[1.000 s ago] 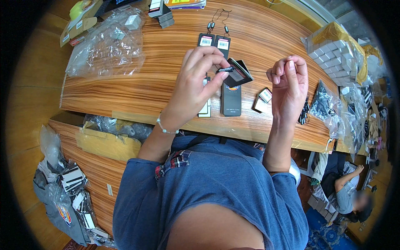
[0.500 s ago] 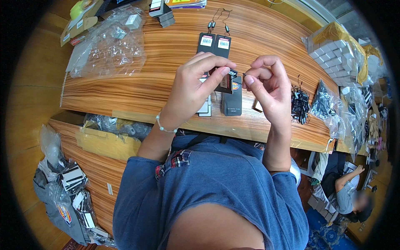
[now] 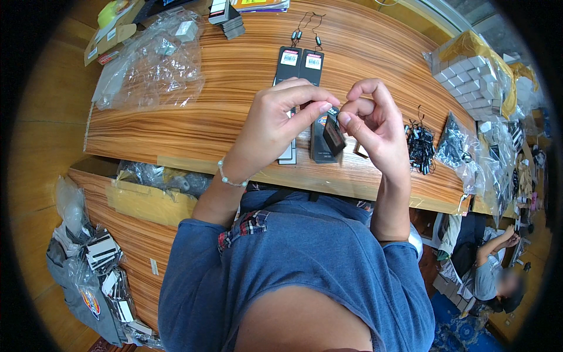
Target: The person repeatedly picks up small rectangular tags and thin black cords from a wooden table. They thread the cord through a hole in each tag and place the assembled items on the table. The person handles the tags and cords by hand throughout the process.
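Note:
Above the table my left hand pinches a black hang-tag string between thumb and forefinger. My right hand is also closed, thumb against forefinger, at the same string. A small dark hang tag dangles tilted between the two hands. Beneath it lies a long black tag with a coloured logo. Farther back lie two long black tags with white labels and black strings. White-edged cards show partly under my left hand. A small brown-edged piece lies partly behind my right wrist.
A heap of black strings lies on the right, beside clear bags of dark strings. A wrapped stack of small white boxes stands at the back right. Crumpled clear plastic covers the left. Another person sits far right.
The small tag has dropped from beside my left fingers to hang lower, between my hands. My right fingers have moved slightly left, closer to the left ones.

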The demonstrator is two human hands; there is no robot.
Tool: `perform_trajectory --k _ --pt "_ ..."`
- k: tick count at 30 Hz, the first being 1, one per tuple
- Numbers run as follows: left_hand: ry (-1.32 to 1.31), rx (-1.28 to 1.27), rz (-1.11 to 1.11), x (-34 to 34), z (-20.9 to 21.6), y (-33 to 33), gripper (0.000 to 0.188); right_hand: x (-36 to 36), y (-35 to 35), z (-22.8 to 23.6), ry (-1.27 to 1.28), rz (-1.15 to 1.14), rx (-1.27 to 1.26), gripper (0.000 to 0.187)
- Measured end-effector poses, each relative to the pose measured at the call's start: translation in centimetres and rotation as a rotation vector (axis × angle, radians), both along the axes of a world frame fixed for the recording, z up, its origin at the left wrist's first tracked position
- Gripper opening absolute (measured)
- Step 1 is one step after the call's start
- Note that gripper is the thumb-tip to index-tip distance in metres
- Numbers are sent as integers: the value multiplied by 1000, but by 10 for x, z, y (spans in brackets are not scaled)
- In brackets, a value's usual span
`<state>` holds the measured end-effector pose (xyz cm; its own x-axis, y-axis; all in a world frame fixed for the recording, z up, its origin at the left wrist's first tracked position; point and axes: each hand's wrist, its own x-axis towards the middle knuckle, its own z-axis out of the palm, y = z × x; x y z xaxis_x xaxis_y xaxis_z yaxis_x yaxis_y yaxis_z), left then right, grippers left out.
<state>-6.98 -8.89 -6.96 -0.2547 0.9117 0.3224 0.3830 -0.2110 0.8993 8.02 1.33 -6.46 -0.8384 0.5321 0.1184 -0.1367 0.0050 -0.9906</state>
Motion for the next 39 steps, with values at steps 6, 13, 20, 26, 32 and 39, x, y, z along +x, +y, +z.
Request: perform_trajectory --k 6,13,20,26,32,39 --pt "-80 -58 -78 -5 7 1 13 0 3 -5 42 56 -96 22" --pt "-238 -95 -145 -6 5 3 14 -2 4 -15 148 88 -142 21" --pt "-368 -106 -229 -6 5 3 15 -3 5 -22 200 54 -132 26" --pt "-377 -79 -229 -4 4 2 15 -3 2 -24 244 68 -166 32" --pt "-478 -125 -262 -2 7 -1 14 -2 1 -22 246 87 -167 34" --pt "-324 -62 -177 1 4 0 14 -2 2 -26 195 72 -133 31"
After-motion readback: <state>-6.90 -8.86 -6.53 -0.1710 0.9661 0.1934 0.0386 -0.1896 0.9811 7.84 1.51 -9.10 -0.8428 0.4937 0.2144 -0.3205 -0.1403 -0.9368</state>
